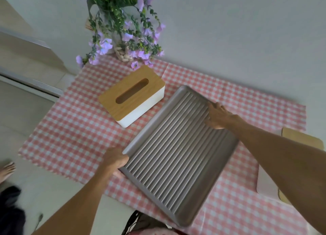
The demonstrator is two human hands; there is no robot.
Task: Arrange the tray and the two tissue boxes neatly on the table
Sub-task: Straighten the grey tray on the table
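Note:
A grey ribbed tray (176,155) lies at a slant in the middle of the table, which is covered by a pink checked cloth (74,137). My left hand (114,161) grips the tray's near left rim. My right hand (218,115) holds the far right rim, fingers over the edge. A white tissue box with a wooden slotted lid (132,95) stands left of the tray, apart from it. A second wooden-lidded tissue box (299,137) sits at the right, mostly hidden behind my right forearm.
A vase of purple flowers (121,32) stands at the table's back edge against the grey wall. The floor lies to the left, with a bare foot (7,169) on it. Dark fabric shows at the bottom left.

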